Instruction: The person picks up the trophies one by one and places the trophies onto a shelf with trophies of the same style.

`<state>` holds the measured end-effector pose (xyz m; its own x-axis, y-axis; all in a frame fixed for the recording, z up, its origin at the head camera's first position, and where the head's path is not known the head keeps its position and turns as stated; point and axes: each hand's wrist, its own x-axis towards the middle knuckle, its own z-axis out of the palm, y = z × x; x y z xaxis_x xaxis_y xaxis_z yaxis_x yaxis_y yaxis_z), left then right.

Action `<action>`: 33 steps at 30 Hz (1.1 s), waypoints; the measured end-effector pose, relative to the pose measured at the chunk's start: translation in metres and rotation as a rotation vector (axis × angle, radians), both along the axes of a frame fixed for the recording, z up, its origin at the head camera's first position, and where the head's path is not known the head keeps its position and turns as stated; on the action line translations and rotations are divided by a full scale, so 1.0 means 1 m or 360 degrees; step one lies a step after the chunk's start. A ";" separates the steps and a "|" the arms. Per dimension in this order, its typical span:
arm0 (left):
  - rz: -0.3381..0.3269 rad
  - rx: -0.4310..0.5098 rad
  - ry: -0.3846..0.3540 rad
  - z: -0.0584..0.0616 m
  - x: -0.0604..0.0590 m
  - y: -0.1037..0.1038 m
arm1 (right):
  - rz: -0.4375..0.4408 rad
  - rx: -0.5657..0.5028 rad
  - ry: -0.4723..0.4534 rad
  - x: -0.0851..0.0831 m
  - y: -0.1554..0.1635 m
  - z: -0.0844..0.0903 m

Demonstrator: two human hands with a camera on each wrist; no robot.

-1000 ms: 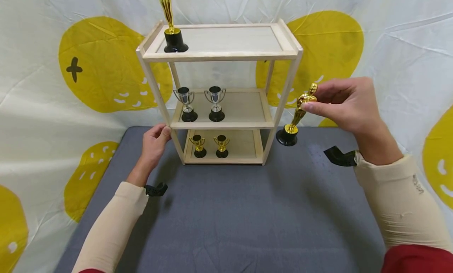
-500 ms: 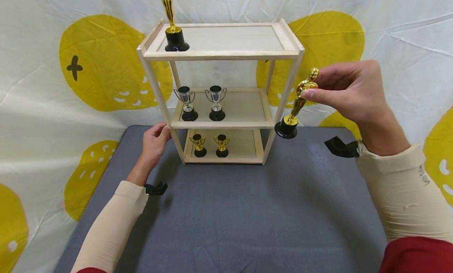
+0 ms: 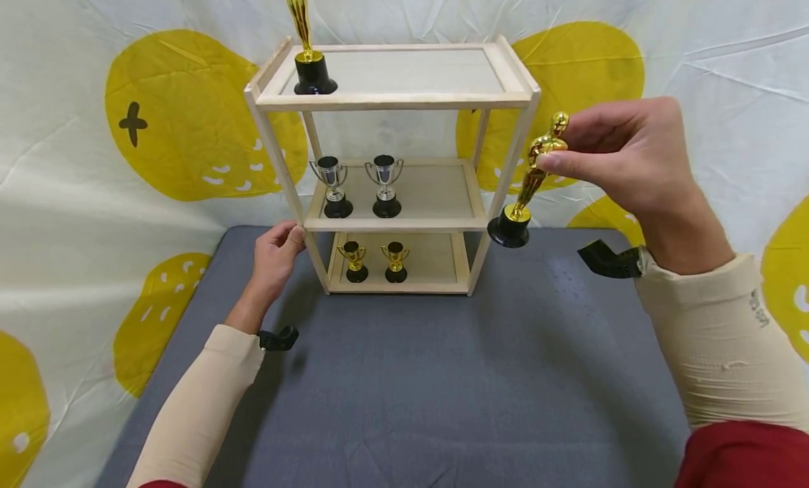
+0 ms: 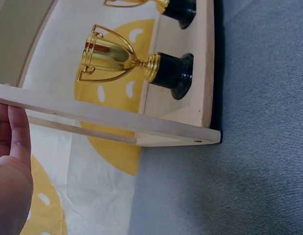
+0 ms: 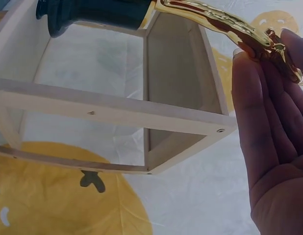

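My right hand (image 3: 638, 158) pinches a gold figure statuette (image 3: 529, 182) by its upper body, between thumb and fingers. The statuette tilts, its black base (image 3: 509, 226) down and to the left, in the air just right of the wooden shelf (image 3: 392, 103). In the right wrist view the statuette (image 5: 215, 19) lies across the top, the fingertips at its chest end. My left hand (image 3: 276, 255) grips the shelf's left front post around middle-tier height. A taller gold statuette (image 3: 311, 67) stands at the left of the top tier, its head cut off by the frame.
Two silver cups (image 3: 386, 186) stand on the middle tier, left and centre. Two small gold cups (image 3: 395, 262) are on the bottom tier. The shelf stands on a grey cloth-covered table (image 3: 404, 390). Behind it hangs a white curtain (image 3: 404, 14) with yellow shapes.
My right hand has risen with the statuette, mostly in the first half second, and the statuette has come slightly left. My left hand keeps its place on the post.
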<state>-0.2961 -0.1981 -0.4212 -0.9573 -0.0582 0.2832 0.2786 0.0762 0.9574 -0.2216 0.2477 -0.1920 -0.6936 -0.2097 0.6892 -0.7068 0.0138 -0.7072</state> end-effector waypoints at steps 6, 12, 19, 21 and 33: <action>0.0007 0.0001 0.0006 -0.001 0.000 -0.001 | -0.0010 0.0018 0.0001 0.001 -0.003 0.007; -0.0006 0.0021 0.0017 -0.001 0.001 -0.001 | -0.0005 0.0008 0.0007 0.000 -0.004 0.012; 0.0002 0.0022 0.0020 -0.001 0.000 0.000 | 0.0003 0.0004 0.0017 0.000 -0.007 0.019; 0.0004 0.0010 0.0018 -0.002 0.000 0.000 | -0.0016 0.0019 0.0017 0.001 -0.008 0.020; 0.0010 0.0017 0.0018 -0.002 0.000 0.000 | 0.0074 0.0010 -0.0095 -0.003 -0.014 0.028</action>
